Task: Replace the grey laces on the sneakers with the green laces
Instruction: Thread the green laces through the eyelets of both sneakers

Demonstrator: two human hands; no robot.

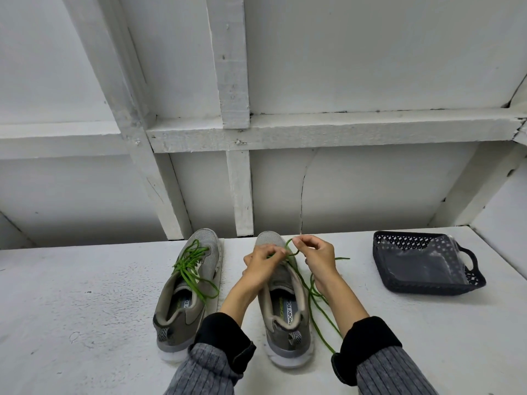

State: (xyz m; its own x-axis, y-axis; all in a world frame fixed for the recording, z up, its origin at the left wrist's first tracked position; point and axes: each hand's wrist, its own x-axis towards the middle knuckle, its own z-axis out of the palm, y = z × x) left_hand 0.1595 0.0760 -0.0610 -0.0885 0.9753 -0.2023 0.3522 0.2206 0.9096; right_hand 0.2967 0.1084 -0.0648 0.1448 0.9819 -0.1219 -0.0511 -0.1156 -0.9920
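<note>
Sneakers sit side by side at the back edge of the white table (pixel 85 309), toes to the wall, heels toward the person, prob so the eyelets face up & both hands can reach over the tongue. Left sneaker (pixel 186 292) is already laced w/ a green lace (pixel 190 262), ends lying loose over its tongue. Right sneaker (pixel 281 303) is the one in work: its green lace (pixel 315 306) trails off the right side onto the table in loose coils, slack left free so it can be pulled through.

Left hand (pixel 261 266) hovers over the toe-end eyelets, fingers curled, tips pinching the lace near the shoe. Right hand (pixel 318 258) is raised just beside it, thumb & forefinger pinching a small loop of the same lace, other fingers bent. Both forearms run up either side of the shoe, wrists cocked inward.

Dark basket (pixel 405 243) w/ a clear plastic bag (pixel 433 260) sits near the back right corner. Grey laces: can't spot them; bag contents unclear.
</note>
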